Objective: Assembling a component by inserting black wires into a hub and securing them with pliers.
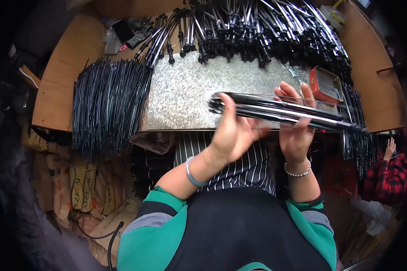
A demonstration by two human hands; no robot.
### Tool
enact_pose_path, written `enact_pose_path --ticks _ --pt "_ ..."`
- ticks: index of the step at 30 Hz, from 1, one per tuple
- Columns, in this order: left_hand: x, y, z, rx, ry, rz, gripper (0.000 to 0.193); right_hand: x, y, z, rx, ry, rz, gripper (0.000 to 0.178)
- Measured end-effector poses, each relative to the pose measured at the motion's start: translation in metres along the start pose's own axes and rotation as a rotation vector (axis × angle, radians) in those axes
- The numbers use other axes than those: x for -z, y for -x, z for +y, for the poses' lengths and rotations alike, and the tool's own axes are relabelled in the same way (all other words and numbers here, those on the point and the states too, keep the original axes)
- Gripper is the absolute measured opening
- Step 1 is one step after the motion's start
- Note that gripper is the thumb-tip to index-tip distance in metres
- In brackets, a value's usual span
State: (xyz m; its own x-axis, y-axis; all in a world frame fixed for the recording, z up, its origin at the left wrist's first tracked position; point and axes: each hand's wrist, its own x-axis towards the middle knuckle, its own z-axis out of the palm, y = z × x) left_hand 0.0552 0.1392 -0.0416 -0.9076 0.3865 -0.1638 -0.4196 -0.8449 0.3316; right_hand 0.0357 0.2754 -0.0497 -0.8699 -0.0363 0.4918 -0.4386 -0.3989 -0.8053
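Note:
A bundle of long, thin, glossy black rods (276,111) is held level over the front edge of the worktop, slightly blurred. At its left end my left hand (233,133) is closed around it, the thumb up over the rod ends. Farther right, the rods lie across my right hand (297,131), whose fingers are partly curled around them with fingertips showing above. A see-through film or motion smear runs along the bundle. A silvery speckled board (185,90) lies beneath. To the left, a broad pile of thin black rods (111,104) hangs over the front edge.
Many shiny rods with black fittings (253,31) are heaped at the back. A red open box (324,86) stands right, near more black rods (357,104). A phone (122,30) lies back left. Wooden side panels (54,86) border the bench. Another person's checked sleeve (386,178) shows right.

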Motion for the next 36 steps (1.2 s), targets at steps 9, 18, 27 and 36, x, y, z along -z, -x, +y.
enact_pose_path --ticks 9,18,27,36 --pt "-0.035 -0.005 0.039 -1.143 -1.360 -0.147 0.038 -0.022 -0.043 -0.016 -0.078 0.153 -0.347 0.040" --pt "-0.064 -0.026 0.054 -0.931 -0.978 -0.183 0.040 0.000 -0.037 -0.013 0.541 0.813 -0.041 0.094" --pt "-0.074 -0.033 0.063 -0.969 -1.178 -0.358 0.040 -0.013 -0.042 -0.052 -0.317 0.292 -0.181 0.057" --pt "-0.080 -0.043 0.070 -0.855 -1.032 -0.381 0.039 -0.022 -0.046 -0.017 0.152 0.398 -0.048 0.034"
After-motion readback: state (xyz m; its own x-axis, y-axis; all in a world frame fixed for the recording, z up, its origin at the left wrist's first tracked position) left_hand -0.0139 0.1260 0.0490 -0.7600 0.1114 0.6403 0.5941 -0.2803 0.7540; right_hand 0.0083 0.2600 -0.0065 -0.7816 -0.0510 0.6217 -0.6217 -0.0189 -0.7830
